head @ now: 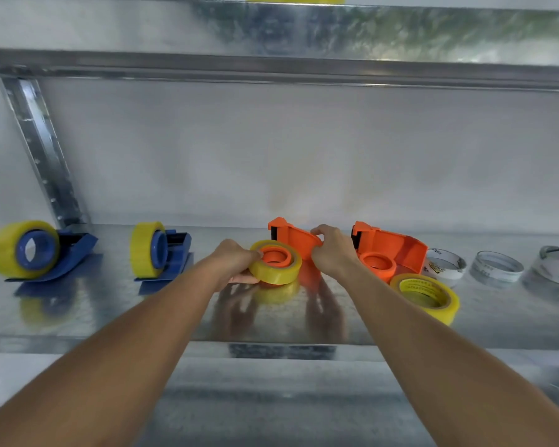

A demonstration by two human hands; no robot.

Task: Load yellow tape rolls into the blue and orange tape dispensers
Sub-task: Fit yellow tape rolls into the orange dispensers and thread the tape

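Head view: left hand curled round yellow tape roll, seated on orange hub of orange dispenser lying on metal shelf. Right hand gripping that dispenser's body. Second orange dispenser just right, unloaded, loose yellow roll before it. Two blue dispensers left, loaded.

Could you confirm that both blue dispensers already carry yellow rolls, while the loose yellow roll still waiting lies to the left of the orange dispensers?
Not quite: the head view shows the loose yellow roll lying to the right of the orange dispensers, in front of the far one. Both blue dispensers do carry yellow rolls.
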